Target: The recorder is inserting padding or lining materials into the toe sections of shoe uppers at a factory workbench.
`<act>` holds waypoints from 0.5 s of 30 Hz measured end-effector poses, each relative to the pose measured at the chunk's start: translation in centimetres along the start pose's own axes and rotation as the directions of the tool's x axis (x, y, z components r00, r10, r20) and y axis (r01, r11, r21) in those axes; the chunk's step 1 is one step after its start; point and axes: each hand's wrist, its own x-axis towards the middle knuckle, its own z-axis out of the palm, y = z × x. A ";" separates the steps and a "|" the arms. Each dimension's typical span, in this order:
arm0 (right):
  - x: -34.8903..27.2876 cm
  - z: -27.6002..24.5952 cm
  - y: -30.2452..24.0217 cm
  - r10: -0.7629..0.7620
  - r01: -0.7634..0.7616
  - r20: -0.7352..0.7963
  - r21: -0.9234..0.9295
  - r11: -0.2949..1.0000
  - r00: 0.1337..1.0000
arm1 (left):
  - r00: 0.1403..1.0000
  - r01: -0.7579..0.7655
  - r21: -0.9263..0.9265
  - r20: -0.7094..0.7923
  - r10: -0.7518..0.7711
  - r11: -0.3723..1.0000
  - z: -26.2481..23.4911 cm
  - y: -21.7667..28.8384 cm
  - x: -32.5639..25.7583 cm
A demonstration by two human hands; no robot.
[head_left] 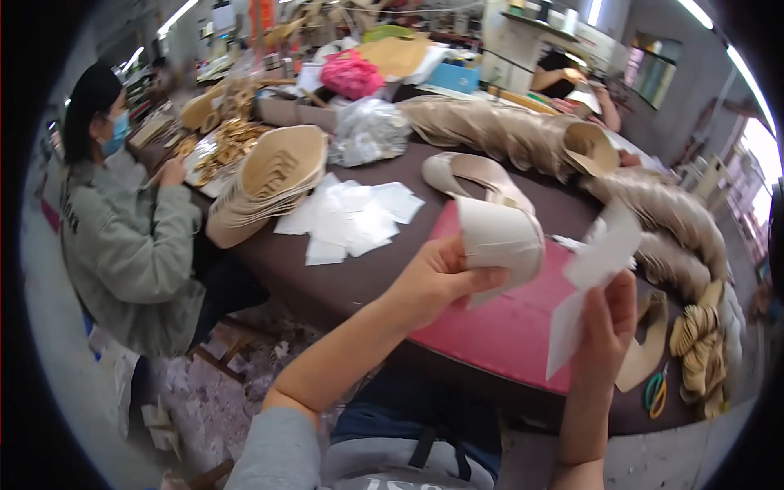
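Note:
My left hand (pixel 449 278) pinches a cream curved shoe upper (pixel 505 241) between thumb and fingers, above the red mat (pixel 506 335). To its right my right hand (pixel 608 318) is raised, its fingers closed on thin white backing pieces (pixel 604 245); one sticks up above the fingers and another hangs below. They are partly blurred, and I cannot tell whether they are joined. Another beige shoe upper (pixel 502 181) lies just beyond the held one. A loose pile of white pieces (pixel 351 216) is spread on the dark table to the left.
Nested beige uppers (pixel 265 192) stand at the left, and long rows (pixel 490 131) curve along the far and right sides. Green-and-orange-handled scissors (pixel 656 394) lie at the right edge. A clear plastic bag (pixel 371 131) sits far back. A person (pixel 135 237) works at the left.

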 end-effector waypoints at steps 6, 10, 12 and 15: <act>1.5 -0.7 -0.9 -0.107 0.190 0.217 -0.414 0.890 0.970 | 0.989 0.090 0.164 0.103 -0.108 0.982 2.6 0.1 1.7; 2.4 0.0 -0.9 -0.205 0.291 0.225 -0.472 0.833 0.952 | 0.982 0.125 0.138 0.128 -0.142 0.983 1.9 0.4 1.8; 2.5 0.5 -0.7 -0.236 0.323 0.231 -0.491 0.809 0.944 | 0.979 0.135 0.127 0.136 -0.152 0.983 1.3 0.4 1.8; 2.6 1.2 -0.3 -0.278 0.373 0.260 -0.477 0.796 0.925 | 0.963 0.128 -0.162 0.257 -0.083 0.978 0.3 0.2 1.8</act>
